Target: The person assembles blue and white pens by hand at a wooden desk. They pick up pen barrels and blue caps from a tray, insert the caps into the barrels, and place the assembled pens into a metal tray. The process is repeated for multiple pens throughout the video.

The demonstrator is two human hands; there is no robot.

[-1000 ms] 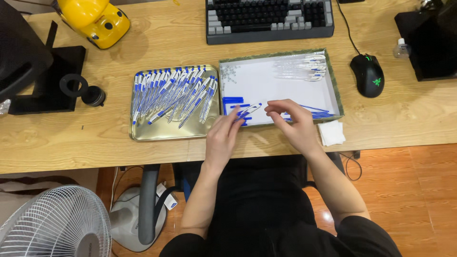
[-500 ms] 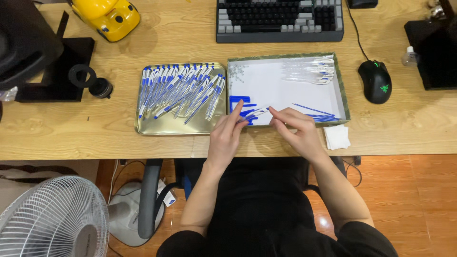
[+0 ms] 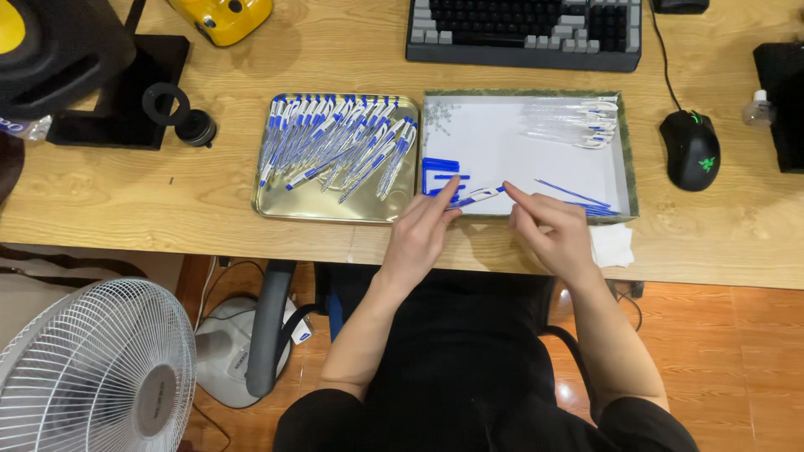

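Pen (image 3: 479,196) now lower between hands, over wooden desk (image 3: 126,209).

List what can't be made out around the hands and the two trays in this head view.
- Pen between the left hand and right hand: too small to tell whether it is fully put together.
- Blue parts in the white tray: partly hidden by the left fingers.
- Clear pieces: too faint to count.
- Pens in the metal tray: overlapping, number unclear.
- Keyboard: cut by the top edge.
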